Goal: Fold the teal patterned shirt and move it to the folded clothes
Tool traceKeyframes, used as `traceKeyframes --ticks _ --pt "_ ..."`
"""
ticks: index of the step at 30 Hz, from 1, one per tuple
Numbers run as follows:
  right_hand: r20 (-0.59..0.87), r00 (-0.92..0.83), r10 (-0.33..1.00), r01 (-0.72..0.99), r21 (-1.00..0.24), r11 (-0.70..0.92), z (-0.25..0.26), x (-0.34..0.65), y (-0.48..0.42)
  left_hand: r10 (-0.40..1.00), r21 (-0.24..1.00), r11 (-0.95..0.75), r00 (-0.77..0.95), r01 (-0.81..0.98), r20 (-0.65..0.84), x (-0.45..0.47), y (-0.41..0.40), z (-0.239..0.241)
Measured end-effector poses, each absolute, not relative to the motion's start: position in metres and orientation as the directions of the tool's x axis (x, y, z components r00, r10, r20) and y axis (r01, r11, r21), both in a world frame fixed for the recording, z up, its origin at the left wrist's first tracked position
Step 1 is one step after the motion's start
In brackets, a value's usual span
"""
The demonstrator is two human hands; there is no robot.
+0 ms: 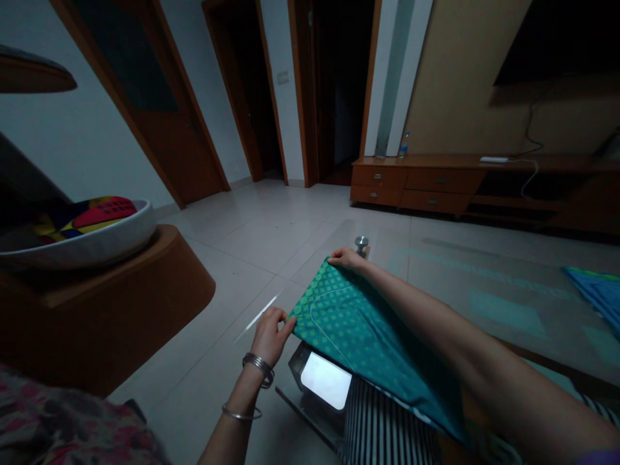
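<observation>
Left hand (268,336) and right hand (345,259) are each pinched closed on a corner of the teal dotted cloth (368,342) — held spread above the glass tabletop (436,290), striped fabric (387,426) below. Looks light, soft, limp — corners are the best hold.

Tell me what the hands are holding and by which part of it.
The left hand and right hand hold a teal cloth with green dots along one edge: the left hand at its near-left corner, the right hand at its far corner.
</observation>
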State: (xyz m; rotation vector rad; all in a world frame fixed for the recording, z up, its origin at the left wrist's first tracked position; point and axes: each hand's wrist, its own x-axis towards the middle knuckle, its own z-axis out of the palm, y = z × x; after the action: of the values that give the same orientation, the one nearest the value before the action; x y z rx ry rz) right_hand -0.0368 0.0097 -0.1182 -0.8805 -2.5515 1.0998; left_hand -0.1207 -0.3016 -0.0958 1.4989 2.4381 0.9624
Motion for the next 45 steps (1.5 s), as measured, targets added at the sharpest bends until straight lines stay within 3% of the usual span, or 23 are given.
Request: traceKeyframes --ticks 4,8,14,19,23,25,27,33,38,45 --pt "0.020 -0.789 0.614 0.470 -0.623 0.625 -0.112 -0.041 0.000 0.828 0.518 0.369 -0.527 0.772 0.195 -0.125 -0.304 -0.096" --pt "0.103 -0.762 0.640 0.509 -0.517 0.689 -0.112 -0.040 -0.014 0.786 0.376 0.497 -0.589 0.782 0.188 -0.122 -0.305 -0.099" --pt "0.165 -0.659 0.734 0.598 -0.478 0.644 -0.082 -0.013 0.004 0.796 0.245 0.527 -0.574 0.814 0.192 -0.122 -0.305 -0.090" --pt "0.240 -0.578 0.780 0.640 -0.461 0.615 -0.052 0.059 -0.003 0.882 0.131 0.344 -0.368 0.930 0.296 -0.100 -0.257 -0.061" --pt "0.344 -0.699 0.627 0.524 -0.349 0.777 -0.074 0.117 -0.073 0.958 0.053 0.082 -0.093 0.995 0.270 -0.066 -0.189 -0.067" --pt "0.363 -0.724 0.587 0.518 -0.277 0.810 -0.095 0.136 -0.104 0.977 0.047 -0.016 0.005 0.999 0.214 -0.054 -0.161 -0.082" --pt "0.332 -0.700 0.632 0.579 -0.255 0.775 -0.114 0.152 -0.120 0.987 0.057 -0.064 0.055 0.996 0.149 -0.050 -0.143 -0.099" --pt "0.299 -0.643 0.705 0.657 -0.259 0.708 -0.138 0.208 -0.107 0.999 0.002 -0.032 0.032 0.999 0.021 -0.074 -0.129 -0.121" --pt "0.290 -0.551 0.783 0.735 -0.275 0.619 -0.140 0.253 -0.098 0.995 -0.026 0.088 -0.087 0.996 0.056 -0.097 -0.129 -0.123" --pt "0.226 -0.421 0.878 0.811 -0.339 0.476 -0.112 0.271 -0.090 0.982 0.058 0.134 -0.141 0.989 0.128 -0.122 -0.098 -0.112"
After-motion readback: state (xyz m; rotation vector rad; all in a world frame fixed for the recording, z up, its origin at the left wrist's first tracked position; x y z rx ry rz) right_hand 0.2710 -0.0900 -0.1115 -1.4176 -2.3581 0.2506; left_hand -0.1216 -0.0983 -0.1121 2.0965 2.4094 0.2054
